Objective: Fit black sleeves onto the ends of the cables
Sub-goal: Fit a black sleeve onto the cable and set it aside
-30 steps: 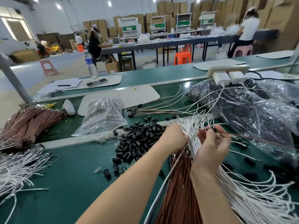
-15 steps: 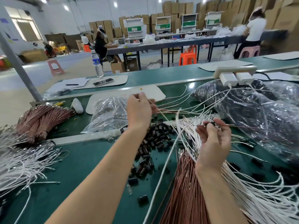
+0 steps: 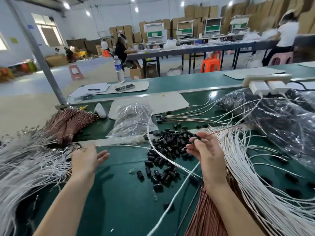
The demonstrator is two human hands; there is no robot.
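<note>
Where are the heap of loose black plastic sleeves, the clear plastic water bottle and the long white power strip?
heap of loose black plastic sleeves (image 3: 172, 140): head view, middle of the heap.
clear plastic water bottle (image 3: 118, 67): head view, its blue label.
long white power strip (image 3: 271, 77): head view, its top face.

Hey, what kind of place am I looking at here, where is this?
Most likely a factory floor for cable assembly. Bundled white cables and a pile of loose black sleeves cover a long green workbench, cardboard boxes are stacked along the back wall, and other workers sit at a further bench.

Two hands (image 3: 85, 160) (image 3: 207, 155) — one bottle (image 3: 118, 69).
</note>
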